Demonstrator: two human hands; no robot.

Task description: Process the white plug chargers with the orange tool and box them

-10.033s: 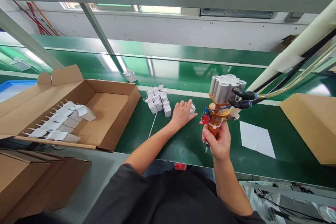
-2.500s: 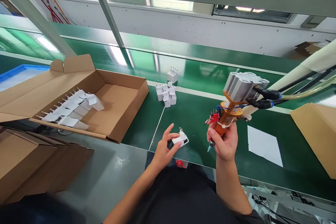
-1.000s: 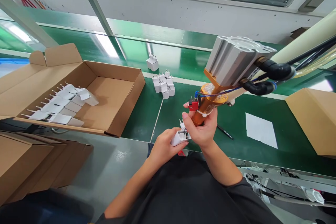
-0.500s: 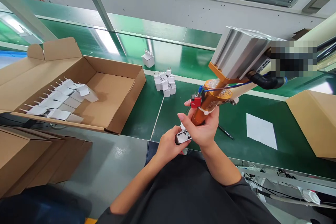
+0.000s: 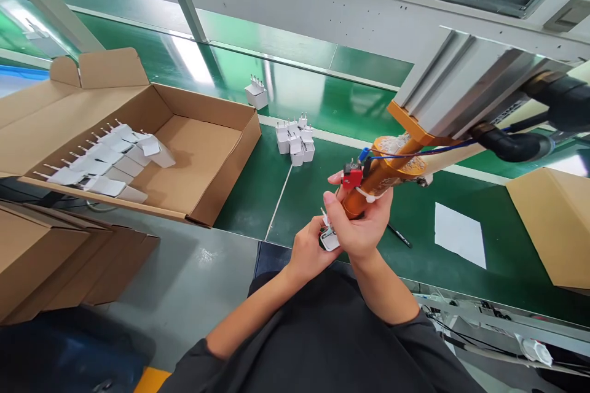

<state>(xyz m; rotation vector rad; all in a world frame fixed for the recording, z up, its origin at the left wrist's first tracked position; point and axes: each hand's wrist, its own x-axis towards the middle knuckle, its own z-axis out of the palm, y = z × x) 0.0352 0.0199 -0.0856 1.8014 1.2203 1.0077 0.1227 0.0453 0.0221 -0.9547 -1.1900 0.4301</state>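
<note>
Two hands: the left hand (image 5: 313, 249) and the right hand (image 5: 366, 227) are held close together at the near edge of the green workbench (image 5: 244, 199).
Left grip: a white plug housing (image 5: 330, 241) is pinched between thumb and curled fingers, its hollow side turned up, with small inner parts partly shown.
Right grip: the orange tool (image 5: 380, 181) is clasped around its lower barrel, which is tilted down toward the housing; its tip is covered by the hand, so whether the housing is touched by it cannot be told.
Tool fittings: a red switch (image 5: 352, 177) is mounted on the barrel's side, and a silver cylinder (image 5: 470, 86) is fixed above, joined by black elbow fittings (image 5: 511, 142).
Plug cluster: several white plugs (image 5: 295, 141) are gathered tightly beyond the hands, mostly with pins up; one lone plug (image 5: 257, 96) is set apart behind them, past the pale strip.
Cardboard box: more white adapters (image 5: 108, 164) are laid in slanting rows along the left side of the box (image 5: 205, 141), whose lid is folded back.
Right side: a black pen (image 5: 400, 236) is seen near the right wrist, with white paper (image 5: 460, 234) and a brown carton (image 5: 553, 221) placed farther right.
</note>
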